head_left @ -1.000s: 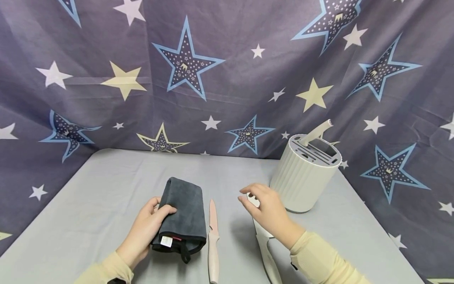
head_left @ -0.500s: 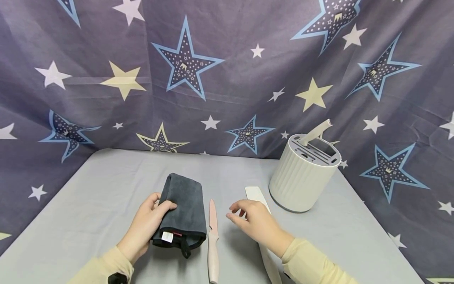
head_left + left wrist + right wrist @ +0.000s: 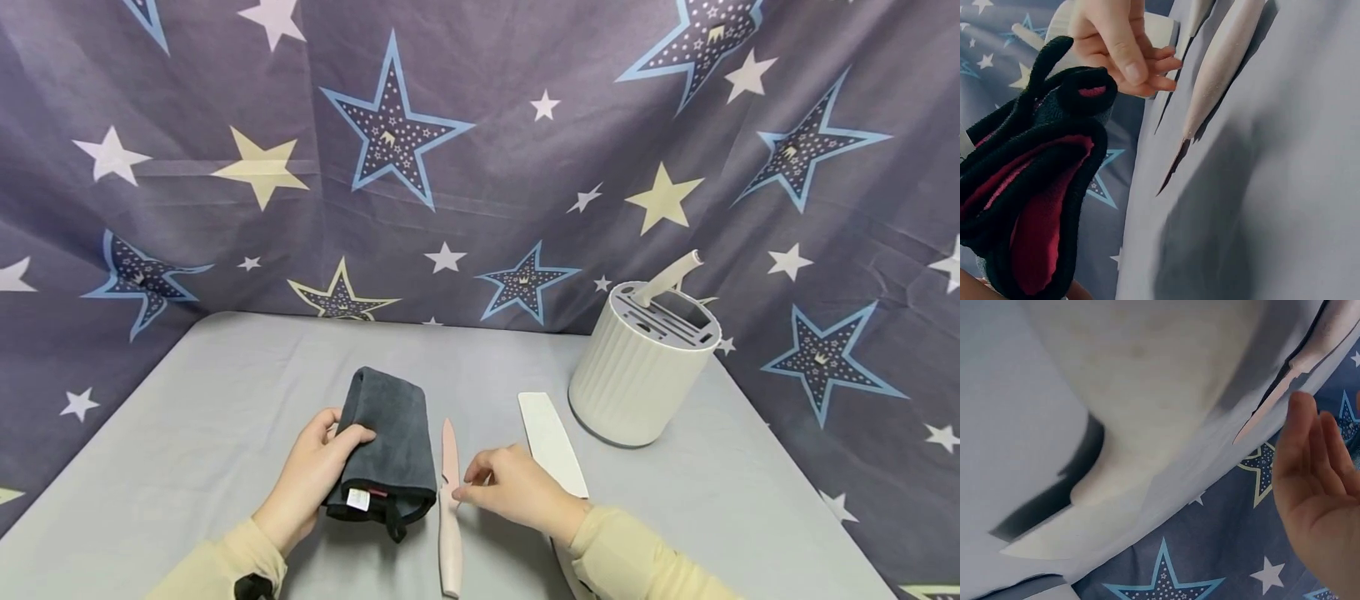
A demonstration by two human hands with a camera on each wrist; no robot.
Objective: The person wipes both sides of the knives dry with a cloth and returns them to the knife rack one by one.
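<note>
In the head view my left hand (image 3: 309, 477) grips a folded dark grey cloth (image 3: 392, 437), thumb on top, raised over the table. Black edging, a white tag and a hanging loop show at its near end; the left wrist view shows red inside its folds (image 3: 1038, 250). Right of the cloth lies a knife (image 3: 450, 537) with a pink blade pointing away and a pale handle. My right hand (image 3: 521, 492) hovers beside it, fingers loosely bent and holding nothing. Both wrist views show a gap between those fingers and the pink-bladed knife (image 3: 1274, 394).
A larger knife with a broad white blade (image 3: 551, 433) lies under my right forearm, its handle partly hidden. Behind it stands a ribbed white knife block (image 3: 633, 387) with one pale handle (image 3: 667, 279) sticking out. A star-patterned curtain (image 3: 480, 167) borders the grey table (image 3: 225, 400).
My right hand has moved left and towards me, from over the white knife to beside the pink-bladed one. The left hand and cloth have hardly moved.
</note>
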